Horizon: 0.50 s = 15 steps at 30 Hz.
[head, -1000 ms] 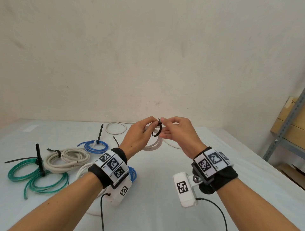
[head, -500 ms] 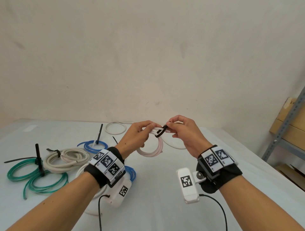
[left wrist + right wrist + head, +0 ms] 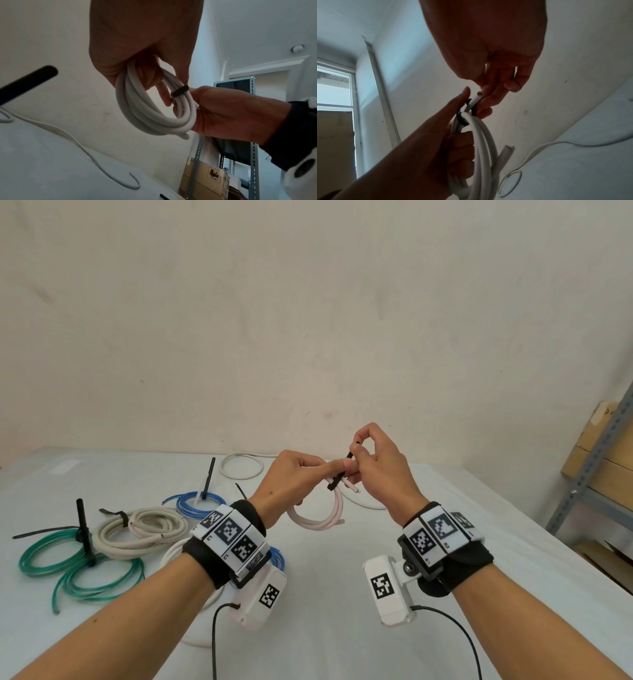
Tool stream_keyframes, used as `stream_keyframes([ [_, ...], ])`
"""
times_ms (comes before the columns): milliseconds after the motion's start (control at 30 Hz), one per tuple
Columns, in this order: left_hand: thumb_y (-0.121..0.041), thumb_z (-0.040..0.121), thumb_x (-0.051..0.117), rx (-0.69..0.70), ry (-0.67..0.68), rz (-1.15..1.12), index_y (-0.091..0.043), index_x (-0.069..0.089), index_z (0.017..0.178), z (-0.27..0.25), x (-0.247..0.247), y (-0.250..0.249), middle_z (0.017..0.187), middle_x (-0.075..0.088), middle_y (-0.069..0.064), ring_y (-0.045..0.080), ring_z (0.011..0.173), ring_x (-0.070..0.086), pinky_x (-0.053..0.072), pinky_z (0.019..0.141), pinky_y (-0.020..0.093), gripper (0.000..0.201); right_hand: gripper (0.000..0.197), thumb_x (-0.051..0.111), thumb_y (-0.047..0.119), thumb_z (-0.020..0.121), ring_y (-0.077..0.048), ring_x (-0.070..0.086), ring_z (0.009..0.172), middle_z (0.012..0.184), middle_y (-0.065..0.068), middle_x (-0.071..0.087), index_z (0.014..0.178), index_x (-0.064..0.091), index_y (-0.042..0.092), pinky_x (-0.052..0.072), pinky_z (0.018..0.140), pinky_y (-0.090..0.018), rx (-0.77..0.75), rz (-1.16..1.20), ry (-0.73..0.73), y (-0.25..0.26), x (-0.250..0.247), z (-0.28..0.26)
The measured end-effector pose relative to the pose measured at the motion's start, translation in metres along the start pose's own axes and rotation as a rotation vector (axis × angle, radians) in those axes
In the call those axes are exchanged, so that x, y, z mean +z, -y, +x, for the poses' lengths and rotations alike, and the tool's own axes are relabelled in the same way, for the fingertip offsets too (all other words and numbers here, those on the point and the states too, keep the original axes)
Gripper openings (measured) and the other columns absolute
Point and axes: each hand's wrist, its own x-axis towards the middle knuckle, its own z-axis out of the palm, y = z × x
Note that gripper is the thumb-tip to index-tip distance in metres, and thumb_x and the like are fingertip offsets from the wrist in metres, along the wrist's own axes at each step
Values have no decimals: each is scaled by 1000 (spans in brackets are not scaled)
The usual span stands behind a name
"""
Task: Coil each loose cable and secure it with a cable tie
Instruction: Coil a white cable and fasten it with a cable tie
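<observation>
Since a second ago our right hand (image 3: 375,465) has drawn the black cable tie's (image 3: 339,475) tail up and away toward one o'clock, so the wide loop seen earlier has shrunk close to the bundle. From the head view, our left hand (image 3: 294,477) is curled around the white coil (image 3: 320,517), which hangs in the air above the table (image 3: 342,594), at twelve o'clock from our wrists; the right thumb and forefinger pinch the tail's tip. At nine o'clock on the table lie finished bundles: the green coil (image 3: 51,558), a cream coil (image 3: 144,530) and a blue coil (image 3: 195,501), each with a tie, and a loose white cable (image 3: 241,467) waits at eleven o'clock. From the left wrist view, the tie (image 3: 180,92) shows as a dark band wrapping the coil's (image 3: 154,115) strands at three o'clock, right by the right hand (image 3: 231,112). From the right wrist view, the band (image 3: 461,117) still looks slightly slack around the strands (image 3: 481,148), with one cable end (image 3: 476,97) poking through beside it. To finish well, we judge we should keep the left grip firm beside the tie's head, gather every strand inside the band, and pull the tail straight in line until snug, without kinking the cable.
</observation>
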Motion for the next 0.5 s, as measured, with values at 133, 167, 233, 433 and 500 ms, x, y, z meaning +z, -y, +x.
stream_keyframes([
  [133, -56, 81, 80, -88, 50, 7, -14, 83, 81, 1, 0, -2, 71, 32, 9, 14, 58, 29, 28, 54, 27, 42, 7, 46, 22, 107, -19, 71, 66, 73, -7, 76, 102, 50, 24, 52, 63, -25, -56, -105, 0, 2, 0, -1],
  [167, -53, 83, 80, -114, 50, 5, -17, 84, 82, 1, 0, -1, 71, 31, 8, 15, 59, 29, 28, 54, 27, 36, 8, 47, 25, 107, -21, 69, 68, 72, -5, 75, 101, 50, 27, 53, 65, -31, -85, -146, -11, 2, 0, 0],
  [233, -45, 85, 79, -153, 42, -21, -20, 84, 84, 3, 0, 2, 71, 32, 8, 16, 59, 28, 28, 52, 25, 26, 9, 49, 27, 106, -21, 63, 71, 76, -1, 72, 98, 50, 31, 53, 69, -40, -141, -205, -39, 3, 2, 2],
  [433, -34, 85, 83, -188, 86, -94, -15, 84, 90, 9, -2, 6, 55, 33, -9, 10, 48, 29, 25, 47, 22, 20, 9, 49, 17, 107, -17, 72, 77, 77, -2, 77, 99, 53, 19, 54, 84, -33, -114, -67, -80, 2, 4, 0],
  [500, -33, 86, 83, -191, 115, -99, -16, 83, 90, 8, 0, 8, 54, 34, -9, 10, 47, 29, 25, 47, 22, 18, 10, 49, 16, 106, -14, 72, 76, 74, 1, 76, 99, 54, 19, 53, 81, -31, -100, -29, -116, 3, 4, 3],
])
